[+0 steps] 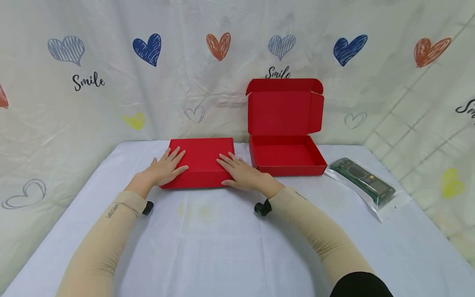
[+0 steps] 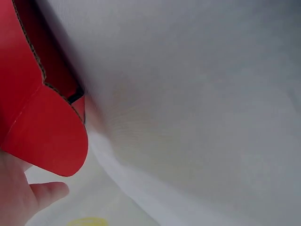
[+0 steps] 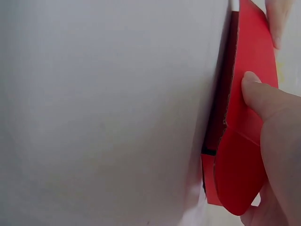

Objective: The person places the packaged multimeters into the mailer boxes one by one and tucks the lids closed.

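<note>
On the table lies a red cardboard box (image 1: 205, 154) with its lid down. My left hand (image 1: 166, 167) rests with spread fingers on its left side, and my right hand (image 1: 241, 171) lies on its right side with fingers straight. The right wrist view shows the right thumb (image 3: 254, 89) against the box's front flap (image 3: 251, 61). That flap hangs outside the front, with a rounded ear (image 3: 240, 174) at its end and a dark gap behind it. In the left wrist view the flap's other ear (image 2: 51, 132) sticks out near my left hand (image 2: 19, 197).
A second red box (image 1: 293, 170) stands to the right with its lid raised against the printed backdrop (image 1: 230, 16). Farther right lies a dark multimeter-like device (image 1: 361, 177) in a clear plastic bag. White cloth (image 1: 208, 247) covers the table.
</note>
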`<state>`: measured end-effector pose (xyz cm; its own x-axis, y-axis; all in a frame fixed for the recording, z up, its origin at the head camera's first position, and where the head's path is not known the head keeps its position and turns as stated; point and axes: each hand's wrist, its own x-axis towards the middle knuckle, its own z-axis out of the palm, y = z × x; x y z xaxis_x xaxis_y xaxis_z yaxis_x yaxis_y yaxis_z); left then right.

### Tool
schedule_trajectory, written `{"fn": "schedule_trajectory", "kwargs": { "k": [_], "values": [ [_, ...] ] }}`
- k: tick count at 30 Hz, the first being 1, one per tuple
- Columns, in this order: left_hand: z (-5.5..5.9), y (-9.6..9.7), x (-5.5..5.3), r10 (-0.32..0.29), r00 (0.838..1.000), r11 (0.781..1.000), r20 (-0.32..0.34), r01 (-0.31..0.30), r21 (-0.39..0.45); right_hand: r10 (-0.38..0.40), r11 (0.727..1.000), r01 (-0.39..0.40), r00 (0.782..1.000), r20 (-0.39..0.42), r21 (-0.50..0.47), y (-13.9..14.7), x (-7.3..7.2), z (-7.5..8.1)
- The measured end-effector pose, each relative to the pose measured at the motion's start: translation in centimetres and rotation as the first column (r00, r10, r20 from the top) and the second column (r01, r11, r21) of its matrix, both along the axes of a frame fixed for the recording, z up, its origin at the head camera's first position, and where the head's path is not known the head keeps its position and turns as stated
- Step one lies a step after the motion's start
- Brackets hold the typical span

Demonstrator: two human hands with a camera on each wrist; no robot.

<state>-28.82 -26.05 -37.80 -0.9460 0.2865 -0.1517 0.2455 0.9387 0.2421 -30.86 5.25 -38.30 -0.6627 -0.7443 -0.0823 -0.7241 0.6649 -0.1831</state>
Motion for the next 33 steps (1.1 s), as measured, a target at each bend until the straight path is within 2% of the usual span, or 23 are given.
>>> {"fn": "schedule_trajectory", "kwargs": {
  "k": [6,13,16,19,23,26,33],
  "values": [
    [0.1,0.4,0.4,0.021,0.999,1.0,0.026,-0.022,0.009,-0.007,1.0,0.007,1.0,-0.011,0.016,0.1,-0.4,0.0],
    [0.8,0.9,0.9,0.049,0.997,0.999,0.055,-0.049,0.008,-0.006,1.0,0.006,1.0,-0.01,0.015,0.2,-0.8,0.2],
    [0.8,1.0,0.9,0.052,0.997,0.999,0.057,-0.053,0.011,-0.022,1.0,0.022,0.999,0.03,-0.02,0.3,-0.8,0.4],
    [0.7,1.0,0.9,0.046,0.997,0.999,0.061,-0.047,0.008,-0.064,0.993,0.076,0.991,0.118,-0.094,0.6,-0.5,0.8],
    [0.7,0.6,1.0,0.046,0.996,0.999,0.07,-0.047,0.003,-0.101,0.973,0.135,0.978,0.182,-0.186,1.1,0.3,1.2],
    [0.7,0.3,1.0,0.05,0.996,0.999,0.072,-0.051,0.009,-0.122,0.956,0.161,0.978,0.167,-0.245,1.7,1.0,1.2],
    [0.9,0.3,1.1,0.042,0.995,0.999,0.087,-0.044,0.023,-0.251,0.884,0.28,0.96,0.125,-0.375,3.7,2.7,0.5]
  ]
}}
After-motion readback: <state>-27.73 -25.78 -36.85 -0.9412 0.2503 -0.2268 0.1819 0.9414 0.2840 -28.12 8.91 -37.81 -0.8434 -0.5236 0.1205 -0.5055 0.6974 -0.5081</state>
